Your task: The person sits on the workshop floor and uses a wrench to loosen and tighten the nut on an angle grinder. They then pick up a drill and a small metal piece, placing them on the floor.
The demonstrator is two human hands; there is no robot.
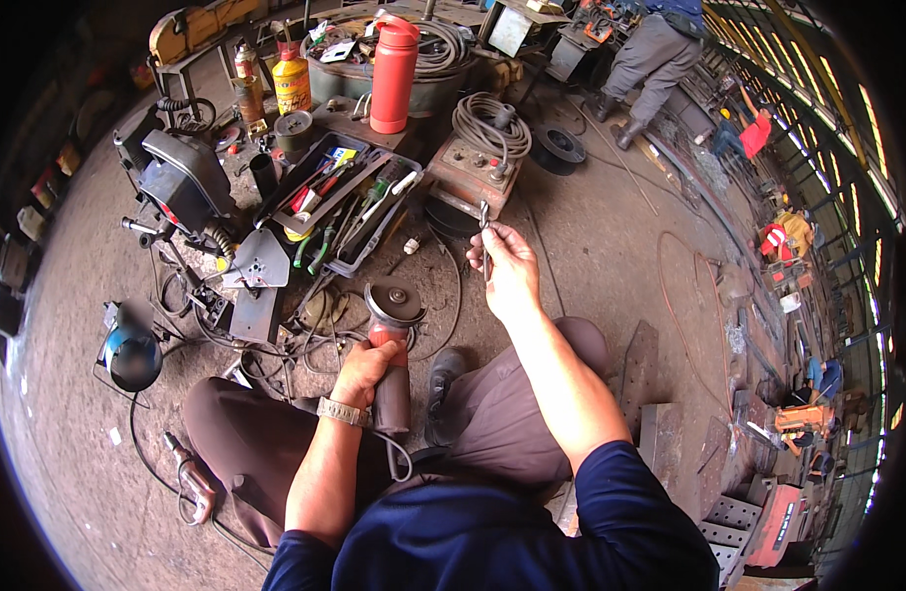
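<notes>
My left hand (366, 372), with a watch at the wrist, is wrapped round the body of an angle grinder (392, 389). The grinder stands upright over my lap, its disc (397, 298) at the top end, and a cord runs from its lower end. Raised ahead and to the right, my right hand (507, 258) pinches a drill bit (485, 219) between thumb and fingers. The bit's fluted end points up and away from me, apart from the disc. Beyond my hands lies an open tool tray (340, 266) filled with screwdrivers, pliers and other hand tools.
A red bottle (392, 84), a yellow can (291, 84) and a control box (470, 177) topped with coiled cable stand ahead. At left are a bench machine (185, 177) and tangled cords. A power drill (195, 491) lies at lower left. Another person (655, 64) stands far right.
</notes>
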